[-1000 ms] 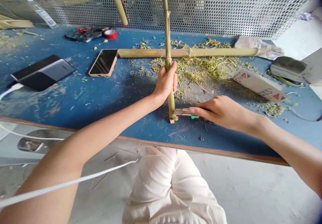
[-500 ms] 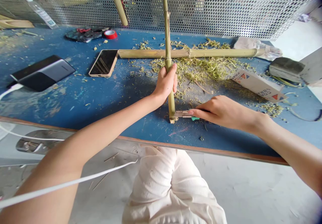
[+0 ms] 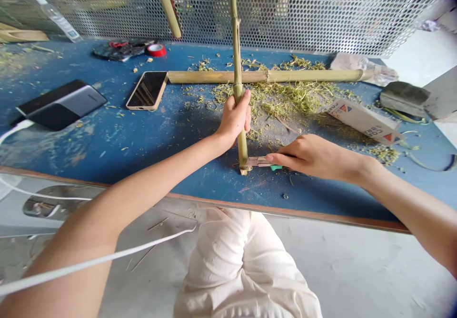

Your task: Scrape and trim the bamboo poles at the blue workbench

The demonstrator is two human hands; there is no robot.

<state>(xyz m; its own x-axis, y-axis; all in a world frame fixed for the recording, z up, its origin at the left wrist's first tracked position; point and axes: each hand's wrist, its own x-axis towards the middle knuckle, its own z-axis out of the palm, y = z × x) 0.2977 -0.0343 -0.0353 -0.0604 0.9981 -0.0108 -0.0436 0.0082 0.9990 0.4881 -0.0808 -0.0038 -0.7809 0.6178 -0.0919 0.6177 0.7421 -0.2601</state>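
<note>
My left hand (image 3: 233, 120) is wrapped around an upright bamboo stalk (image 3: 240, 139), whose lower end rests on the table. My right hand (image 3: 307, 155) grips a metal utility knife (image 3: 262, 162) with a green part, and its front end is pressed against the stalk near the foot. The blade itself is hidden at the contact point. Behind the stalk, a second bamboo pole (image 3: 303, 75) lies crosswise on a heap of green-yellow shavings (image 3: 285, 98).
The blue worktable (image 3: 107, 154) has a wood-coloured front edge and holds a smartphone (image 3: 147, 90), a power bank (image 3: 62, 104), red tape (image 3: 156, 50), a printed box (image 3: 364, 123) and a grey block (image 3: 404, 98). Perforated metal mesh (image 3: 321, 13) stands behind. A white cable (image 3: 89, 256) crosses my left arm.
The knife and my right hand have shifted slightly, with the knife lying flatter against the stalk's foot. My left hand stays on the stalk, and the view has drifted a little.
</note>
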